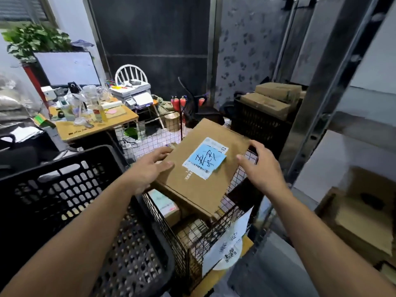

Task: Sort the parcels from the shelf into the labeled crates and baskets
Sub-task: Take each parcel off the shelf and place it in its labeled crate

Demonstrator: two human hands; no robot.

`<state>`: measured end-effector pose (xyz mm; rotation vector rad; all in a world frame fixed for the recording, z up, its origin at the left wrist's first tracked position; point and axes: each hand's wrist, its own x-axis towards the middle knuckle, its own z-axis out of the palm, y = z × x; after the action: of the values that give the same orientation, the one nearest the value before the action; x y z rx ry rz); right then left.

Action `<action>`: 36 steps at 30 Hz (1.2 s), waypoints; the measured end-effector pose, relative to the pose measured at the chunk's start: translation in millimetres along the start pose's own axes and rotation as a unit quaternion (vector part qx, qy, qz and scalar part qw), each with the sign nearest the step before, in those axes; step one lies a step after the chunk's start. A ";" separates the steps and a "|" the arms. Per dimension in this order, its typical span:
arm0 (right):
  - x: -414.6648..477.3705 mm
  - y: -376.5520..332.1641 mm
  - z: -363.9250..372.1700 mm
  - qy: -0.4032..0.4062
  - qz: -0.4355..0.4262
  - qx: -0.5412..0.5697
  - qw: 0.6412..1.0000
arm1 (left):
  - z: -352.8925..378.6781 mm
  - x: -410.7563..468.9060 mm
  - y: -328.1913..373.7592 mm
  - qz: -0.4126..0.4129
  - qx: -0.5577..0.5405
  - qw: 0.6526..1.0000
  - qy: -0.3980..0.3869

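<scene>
Flat cardboard parcel (220,181), with a blue handwritten note (207,159) stuck over its shipping label, lies tilted across the top of the wire basket (188,243), near corner lowest.

Left hand (150,170) at the parcel's 9 o'clock edge: fingers straight and spread, flat on the box, not wrapped round it. Right hand (261,168) at 3 o'clock: fingers relaxed and loosely arched, thumb by the box edge, gripping nothing; contact unclear.

Step, judged: dropping this parcel into its basket, near done. Next calls for seating it so it doesn't slide off, then reaching to the shelf (321,103) at 3 o'clock.

Containers:
- The wire basket has a white paper tag (227,239) on its front. Under the parcel are a labelled box (165,206) and another box (192,230).
- The black plastic crate (64,189) at 9 o'clock shows no parcel in its visible part.
- The far black crate (257,123) at 1 o'clock holds stacked cardboard boxes (270,101).
</scene>
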<state>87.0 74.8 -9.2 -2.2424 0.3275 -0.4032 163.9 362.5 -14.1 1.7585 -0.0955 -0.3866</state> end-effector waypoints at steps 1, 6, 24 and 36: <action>2.4 4.3 4.6 0.001 -0.009 -0.025 1.000 | -1.1 8.8 -2.4 -0.002 0.028 0.999 -0.018; 10.6 24.4 26.2 -0.063 -0.050 -0.145 0.986 | 9.6 45.0 -21.1 -0.027 0.217 0.965 -0.145; 100.7 23.7 33.4 -0.307 0.103 0.033 0.946 | -34.3 41.9 4.3 -0.014 0.141 0.980 -0.139; 113.2 38.3 59.2 -0.345 0.146 0.092 0.923 | -39.9 19.1 -2.0 0.046 0.301 0.951 -0.058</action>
<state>209.9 50.1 -54.8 -1.9599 0.2264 0.4956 193.8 395.1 -13.0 2.3215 -0.4143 -0.4189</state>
